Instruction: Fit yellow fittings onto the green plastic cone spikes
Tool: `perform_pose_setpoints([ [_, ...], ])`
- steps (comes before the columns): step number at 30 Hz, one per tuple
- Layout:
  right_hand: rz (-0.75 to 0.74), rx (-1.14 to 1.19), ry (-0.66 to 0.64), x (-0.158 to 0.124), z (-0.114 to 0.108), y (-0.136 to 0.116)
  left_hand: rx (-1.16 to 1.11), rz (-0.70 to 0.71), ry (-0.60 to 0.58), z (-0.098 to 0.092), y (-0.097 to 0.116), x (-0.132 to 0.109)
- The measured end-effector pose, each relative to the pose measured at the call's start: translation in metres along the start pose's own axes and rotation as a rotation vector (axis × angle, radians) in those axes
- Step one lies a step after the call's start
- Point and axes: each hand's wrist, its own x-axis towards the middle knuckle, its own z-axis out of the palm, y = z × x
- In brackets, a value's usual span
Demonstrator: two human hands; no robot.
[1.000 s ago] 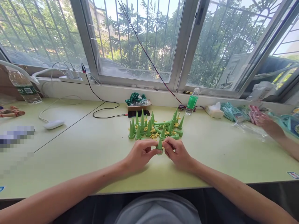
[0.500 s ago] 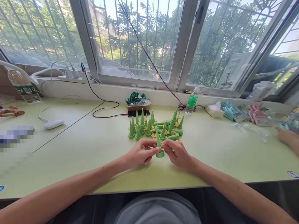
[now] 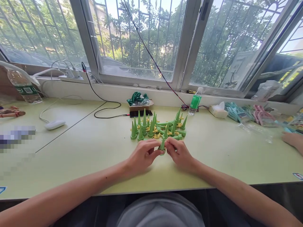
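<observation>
Green cone in left hand: tip lower than before.

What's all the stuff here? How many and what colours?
Held cone: one, green, between the hands
Other cones: many, green, upright or lying, mid-table
Small pieces: many, yellow, among cones
Tabletop: one, pale yellow-green, under them
Phone: one, black, behind cones
Cable: one, black, left of phone
Open box: one, brown, behind phone
Crumpled material: some, green, in open box
Bottles: two, clear, green-labelled, far left and back right
Tissue box: one, whitish, back right
Plastic items: several, teal and pink, far right
Rounded gadget: one, white, left
Power strip: one, white, left sill
Windows: several, grey-framed, back
Co-worker's hand: one, bare, right edge
Left hand: one, bare, gripping held cone
Right hand: one, bare, beside held cone
</observation>
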Motion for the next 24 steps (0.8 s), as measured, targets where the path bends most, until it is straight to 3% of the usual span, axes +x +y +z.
perform_pose_setpoints([
  [8,-0.058,-0.073,-0.001,-0.0036,-0.0007,0.0045,-0.443,-0.333,-0.161,-0.0011,-0.0019,0.0035],
  [15,-0.098,-0.135,-0.001,-0.0025,-0.0024,0.0027,-0.503,-0.361,-0.214,-0.0062,-0.0032,0.0065],
  [24,-0.112,-0.209,-0.095,-0.0030,-0.0018,0.0091,-0.479,-0.330,-0.282,-0.0076,-0.0078,0.0048],
])
